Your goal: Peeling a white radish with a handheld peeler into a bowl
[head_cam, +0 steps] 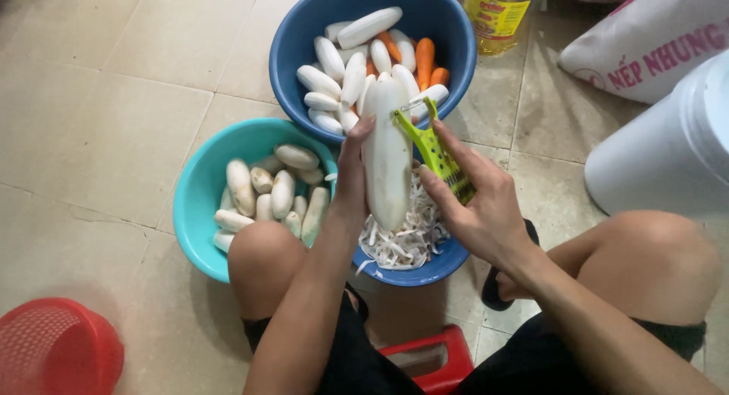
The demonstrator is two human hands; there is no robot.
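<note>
Nearest the camera, a small red plastic stool (429, 358) shows between the person's bare knees, and a red plastic mesh basket (53, 349) sits on the pale tiled floor (99, 99) at the lower left. A dark sandal (497, 289) lies under the right leg.

Just beyond the knees, the left hand (351, 175) has its grip closed around a long peeled white radish (387, 156), held upright over a blue plastic bowl of white shreds (410, 243). The right hand (478, 205) pinches a lime-green plastic shredder-peeler (433, 148) by its handle, its head set against the radish's upper right side. The hands and the radish cover much of that bowl, so only its near rim and part of the shreds show.

To the left, touching the left knee, a turquoise plastic basin (194, 205) holds smaller unpeeled pale radishes (266, 194).

Farther off, a deep blue plastic basin (456, 42) holds peeled white radishes (334, 84) and a few orange carrots (424, 57); the top of the held radish overlaps its near rim. Beyond it stands a clear bottle of yellow oil (497, 12). At the right, a big white plastic container (668, 152) stands close beside the right knee, with a white printed sack (645, 46) behind it.
</note>
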